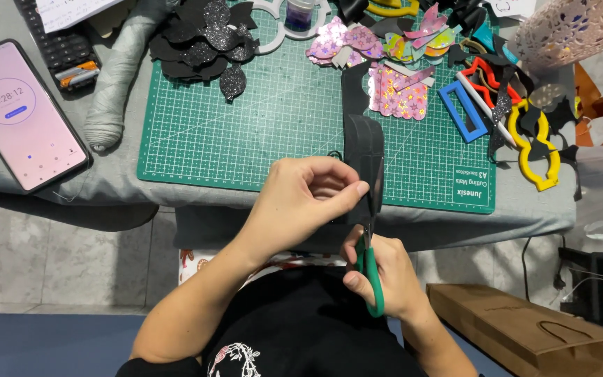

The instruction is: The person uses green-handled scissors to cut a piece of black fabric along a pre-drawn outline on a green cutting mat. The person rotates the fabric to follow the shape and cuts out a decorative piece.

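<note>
Head view: left hand pinches black sheet; right hand works green-handled scissors.

The left hand hides the lower end of the black strip. The scissors' blades vanish behind strip and fingers. At the tabletop's far edge, the white ring, keyboard and basket are cut off.
</note>
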